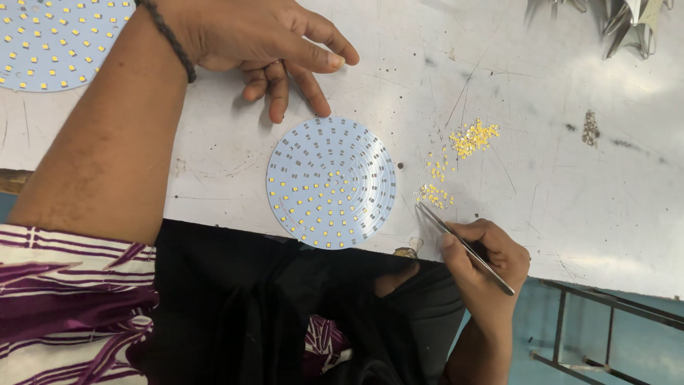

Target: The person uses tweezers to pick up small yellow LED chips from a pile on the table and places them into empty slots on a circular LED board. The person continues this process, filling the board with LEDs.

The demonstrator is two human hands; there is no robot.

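Tweezers (467,247) in right hand (488,260), round board (331,182)

shiny metal tweezers (463,246), scratched matt table (570,178)

Bare forearms, no rings that I can spot. Left wrist has a dark braided band (169,37). White sleeve (64,299) with purple stripes, plus black cloth (242,299) over the lap.

Pale blue round board (331,182) dotted with yellow chips, loose yellow chips (473,137) on scuffed white table (570,178)
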